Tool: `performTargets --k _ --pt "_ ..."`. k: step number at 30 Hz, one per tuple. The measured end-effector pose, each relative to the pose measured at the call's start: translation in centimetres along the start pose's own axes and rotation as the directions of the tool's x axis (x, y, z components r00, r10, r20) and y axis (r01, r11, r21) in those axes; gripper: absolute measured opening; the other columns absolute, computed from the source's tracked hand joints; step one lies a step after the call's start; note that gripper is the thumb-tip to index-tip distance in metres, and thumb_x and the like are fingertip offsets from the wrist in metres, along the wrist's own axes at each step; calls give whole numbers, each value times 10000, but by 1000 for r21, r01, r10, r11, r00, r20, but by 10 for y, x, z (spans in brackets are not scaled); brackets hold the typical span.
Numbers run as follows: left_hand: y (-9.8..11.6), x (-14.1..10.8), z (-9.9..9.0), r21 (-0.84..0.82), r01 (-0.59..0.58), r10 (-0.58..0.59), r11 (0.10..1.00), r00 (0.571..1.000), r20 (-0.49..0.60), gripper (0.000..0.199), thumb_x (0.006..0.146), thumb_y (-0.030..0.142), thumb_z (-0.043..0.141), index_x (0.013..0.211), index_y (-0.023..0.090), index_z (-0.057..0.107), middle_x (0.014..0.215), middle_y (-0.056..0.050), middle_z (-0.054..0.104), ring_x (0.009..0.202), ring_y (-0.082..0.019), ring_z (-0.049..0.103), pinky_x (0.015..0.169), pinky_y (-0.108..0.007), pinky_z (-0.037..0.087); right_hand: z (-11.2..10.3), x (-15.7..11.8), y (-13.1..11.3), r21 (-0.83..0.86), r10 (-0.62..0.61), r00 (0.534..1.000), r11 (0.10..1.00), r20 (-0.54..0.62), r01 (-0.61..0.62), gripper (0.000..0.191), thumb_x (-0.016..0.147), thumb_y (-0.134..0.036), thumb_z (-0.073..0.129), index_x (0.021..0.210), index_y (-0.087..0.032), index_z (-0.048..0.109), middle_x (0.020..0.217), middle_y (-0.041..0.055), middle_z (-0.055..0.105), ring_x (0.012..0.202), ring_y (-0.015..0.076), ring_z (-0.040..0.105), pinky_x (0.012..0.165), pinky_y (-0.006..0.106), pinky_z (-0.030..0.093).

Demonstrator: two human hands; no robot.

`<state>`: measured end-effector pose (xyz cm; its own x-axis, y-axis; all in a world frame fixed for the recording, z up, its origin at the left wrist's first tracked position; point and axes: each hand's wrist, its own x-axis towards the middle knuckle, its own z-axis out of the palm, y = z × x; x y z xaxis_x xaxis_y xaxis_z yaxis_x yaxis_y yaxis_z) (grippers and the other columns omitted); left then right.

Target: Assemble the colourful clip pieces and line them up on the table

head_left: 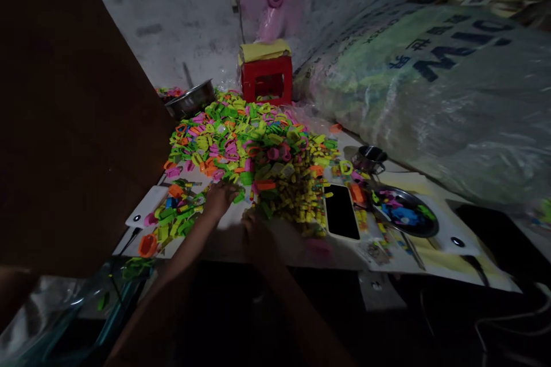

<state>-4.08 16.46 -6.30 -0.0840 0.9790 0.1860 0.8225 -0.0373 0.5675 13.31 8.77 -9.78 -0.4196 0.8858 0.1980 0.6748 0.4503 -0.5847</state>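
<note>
My left hand [219, 199] is over the white tabletop in front of the pile, its fingers closed on a small green plastic piece [239, 196]. Close beside it, my right hand [255, 230] is in shadow with its fingers curled together. What it pinches, if anything, is too dark to make out. Beyond both hands spreads a large pile of plastic pieces [224, 132] in green, yellow, pink and orange. Many small yellow parts [297, 198] lie heaped to the right of my hands. A smaller group of green and yellow pieces [176, 218] is left of my left forearm.
A phone [342, 215] lies right of the yellow parts. Farther right are a metal cup [369, 159] and a round metal dish [430, 223] holding colored pieces. A red stool [267, 77] and a steel pan [191, 100] stand behind. A dark panel [77, 126] borders the left; a big plastic sack [430, 97] bulges right.
</note>
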Motion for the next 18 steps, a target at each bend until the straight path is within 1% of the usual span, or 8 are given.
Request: performTargets --k 3,6,8,10,12,14,16,18 --pt "-2 -12 2 -129 4 -3 992 1000 9 127 729 288 714 775 174 684 995 -90 650 1031 -243 567 996 -400 390 0 -2 1 -22 -21 997 999 80 23 466 817 -47 462 1240 -203 581 1257 117 584 1102 199 595 874 273 494" --pt "0 -32 4 -289 54 -56 956 998 3 171 728 323 691 693 173 618 835 -44 640 864 -189 608 862 -325 470 -4 -1 2 -94 -22 989 995 144 36 459 829 -41 446 1209 -252 596 1230 102 595 981 190 639 740 257 508" --pt "6 -46 2 -393 108 -131 913 991 -32 209 765 375 635 749 175 578 767 -24 612 777 -170 611 776 -307 496 -9 -1 1 -141 2 983 990 181 24 420 841 -50 443 1181 -236 604 1233 114 594 919 191 654 693 258 505" --pt "16 -57 -4 -495 131 -183 859 981 -58 237 805 410 573 888 189 545 850 -25 622 789 -158 627 738 -288 513 -15 -1 0 -178 25 976 984 215 14 346 850 -70 455 1117 -209 626 1194 127 610 858 194 661 664 266 502" --pt "31 -60 -13 -680 142 -216 719 976 -25 299 820 398 556 1057 225 499 1057 -43 625 888 -156 644 753 -281 531 -21 -2 -2 -191 14 970 981 242 33 269 835 -68 485 1007 -187 653 1094 127 647 843 206 659 665 277 500" --pt "48 -54 -21 -867 152 -218 475 975 52 409 813 382 574 1189 276 450 1243 -51 576 998 -173 637 774 -294 548 -27 -1 -4 -196 -1 971 979 241 50 216 816 -60 515 925 -178 660 996 114 671 874 212 651 705 281 498" --pt "63 -43 -25 -949 140 -182 283 979 90 464 806 383 589 1238 293 445 1308 -61 552 1075 -202 615 789 -318 556 -33 -1 -3 -152 2 988 988 151 21 147 813 -95 557 885 -181 652 970 98 677 915 207 636 758 282 492" --pt "74 -34 -22 -953 99 -136 285 989 62 449 821 393 575 1243 282 470 1279 -78 584 1088 -220 610 791 -340 560 -43 -3 1 -35 67 998 997 -9 -67 84 827 -167 589 888 -200 636 959 68 680 898 192 630 771 282 486"
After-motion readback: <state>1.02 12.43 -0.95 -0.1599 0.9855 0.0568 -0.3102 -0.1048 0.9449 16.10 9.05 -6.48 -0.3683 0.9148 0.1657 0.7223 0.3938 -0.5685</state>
